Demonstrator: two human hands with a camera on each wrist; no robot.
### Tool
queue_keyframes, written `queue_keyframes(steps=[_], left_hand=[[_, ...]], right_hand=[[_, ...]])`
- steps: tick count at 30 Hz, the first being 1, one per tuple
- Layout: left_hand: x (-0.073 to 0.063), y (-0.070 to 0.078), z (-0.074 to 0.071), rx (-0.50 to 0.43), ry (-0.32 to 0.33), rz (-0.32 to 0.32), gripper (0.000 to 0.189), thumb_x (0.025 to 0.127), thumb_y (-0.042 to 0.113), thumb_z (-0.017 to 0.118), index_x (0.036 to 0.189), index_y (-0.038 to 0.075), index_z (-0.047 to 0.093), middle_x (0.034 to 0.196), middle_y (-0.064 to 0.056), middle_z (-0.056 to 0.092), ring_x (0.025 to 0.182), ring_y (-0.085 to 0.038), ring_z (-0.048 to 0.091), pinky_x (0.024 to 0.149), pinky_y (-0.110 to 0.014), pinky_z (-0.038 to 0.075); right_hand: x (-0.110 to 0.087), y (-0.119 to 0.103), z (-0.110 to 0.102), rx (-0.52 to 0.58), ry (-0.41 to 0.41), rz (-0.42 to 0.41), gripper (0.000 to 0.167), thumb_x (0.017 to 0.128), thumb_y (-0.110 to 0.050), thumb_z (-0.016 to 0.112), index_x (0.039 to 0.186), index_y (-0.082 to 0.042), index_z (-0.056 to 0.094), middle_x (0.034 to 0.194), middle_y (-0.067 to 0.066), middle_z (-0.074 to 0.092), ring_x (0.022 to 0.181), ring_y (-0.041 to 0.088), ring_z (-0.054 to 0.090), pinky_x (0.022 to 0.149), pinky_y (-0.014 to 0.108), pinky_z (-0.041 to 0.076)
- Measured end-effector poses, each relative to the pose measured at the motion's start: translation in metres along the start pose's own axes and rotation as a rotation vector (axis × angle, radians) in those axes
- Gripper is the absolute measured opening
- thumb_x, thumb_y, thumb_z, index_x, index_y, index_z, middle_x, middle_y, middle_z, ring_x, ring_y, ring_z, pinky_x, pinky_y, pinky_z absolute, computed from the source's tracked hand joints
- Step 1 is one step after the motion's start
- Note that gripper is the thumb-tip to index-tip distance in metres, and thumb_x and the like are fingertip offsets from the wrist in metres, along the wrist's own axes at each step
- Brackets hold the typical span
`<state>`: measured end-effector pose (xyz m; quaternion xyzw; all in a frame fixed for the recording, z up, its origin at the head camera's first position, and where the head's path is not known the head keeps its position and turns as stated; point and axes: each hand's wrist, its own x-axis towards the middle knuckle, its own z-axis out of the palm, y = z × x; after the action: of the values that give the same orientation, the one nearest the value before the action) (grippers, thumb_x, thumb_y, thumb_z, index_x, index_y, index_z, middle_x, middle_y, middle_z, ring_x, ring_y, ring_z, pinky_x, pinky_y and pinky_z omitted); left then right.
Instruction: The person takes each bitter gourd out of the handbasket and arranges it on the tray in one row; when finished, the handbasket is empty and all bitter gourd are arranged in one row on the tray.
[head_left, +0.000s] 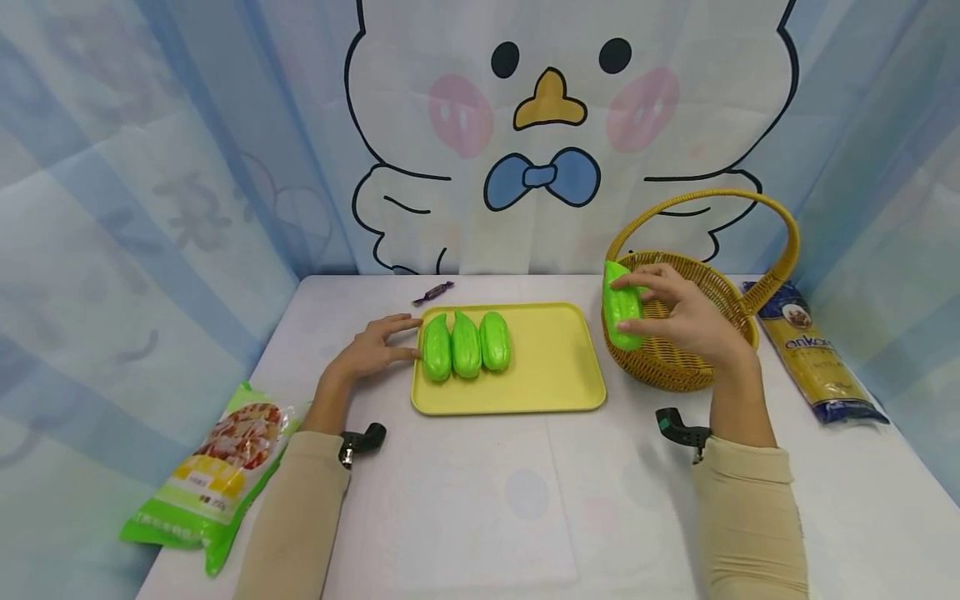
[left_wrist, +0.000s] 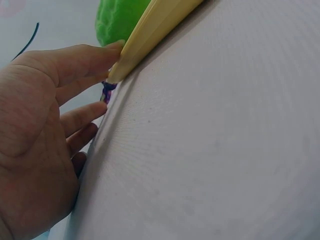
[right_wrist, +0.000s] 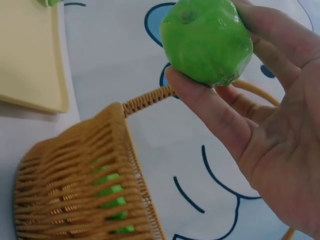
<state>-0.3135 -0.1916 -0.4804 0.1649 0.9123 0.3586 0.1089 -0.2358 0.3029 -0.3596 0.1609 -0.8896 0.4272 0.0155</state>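
My right hand point(head_left: 686, 312) grips a green toy cucumber point(head_left: 621, 307) between thumb and fingers, above the left rim of a wicker basket point(head_left: 660, 367). The right wrist view shows the cucumber's blunt end point(right_wrist: 207, 42) in the grasp. My left hand point(head_left: 375, 346) lies at the left edge of a yellow tray point(head_left: 551, 358), fingers fairly straight. In the left wrist view its thumb point(left_wrist: 95, 57) touches the tray rim point(left_wrist: 142, 42). Three more green cucumbers point(head_left: 466, 346) lie side by side at the tray's left end.
Through the basket weave something green point(right_wrist: 116, 197) shows inside. The basket's tall handle point(head_left: 705, 193) arches over it. A wrapped candy point(head_left: 433, 292) lies behind the tray. A pasta bag point(head_left: 817, 358) lies at right, a green food bag point(head_left: 225, 467) at left.
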Motion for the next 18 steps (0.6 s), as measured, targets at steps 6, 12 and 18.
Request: queue_keyframes(steps=[6, 12, 18], left_hand=[[0.0, -0.001, 0.001, -0.002, -0.005, -0.007, 0.07, 0.093, 0.045, 0.074, 0.155, 0.025, 0.051, 0.17, -0.009, 0.033, 0.16, -0.039, 0.018, 0.122, -0.076, 0.011], [0.0, 0.0, 0.001, -0.002, -0.008, -0.014, 0.07, 0.093, 0.044, 0.075, 0.156, 0.026, 0.051, 0.17, -0.008, 0.032, 0.161, -0.039, 0.017, 0.122, -0.075, 0.011], [0.0, 0.001, 0.0, -0.001, 0.0, -0.017, 0.069, 0.093, 0.044, 0.074, 0.155, 0.026, 0.051, 0.17, -0.008, 0.032, 0.161, -0.039, 0.017, 0.122, -0.075, 0.01]], right_hand=[[0.007, -0.003, 0.013, 0.03, -0.014, -0.054, 0.057, 0.088, -0.015, 0.085, 0.141, -0.02, 0.065, 0.143, 0.001, 0.046, 0.125, 0.03, 0.051, 0.088, 0.022, 0.05], [0.013, -0.008, 0.024, 0.085, 0.003, -0.075, 0.057, 0.092, -0.015, 0.081, 0.145, -0.021, 0.062, 0.146, 0.002, 0.044, 0.125, 0.03, 0.05, 0.089, 0.024, 0.05], [0.024, -0.01, 0.042, 0.089, 0.026, -0.06, 0.056, 0.096, -0.021, 0.077, 0.15, -0.021, 0.058, 0.151, 0.011, 0.041, 0.127, 0.037, 0.051, 0.09, 0.032, 0.053]])
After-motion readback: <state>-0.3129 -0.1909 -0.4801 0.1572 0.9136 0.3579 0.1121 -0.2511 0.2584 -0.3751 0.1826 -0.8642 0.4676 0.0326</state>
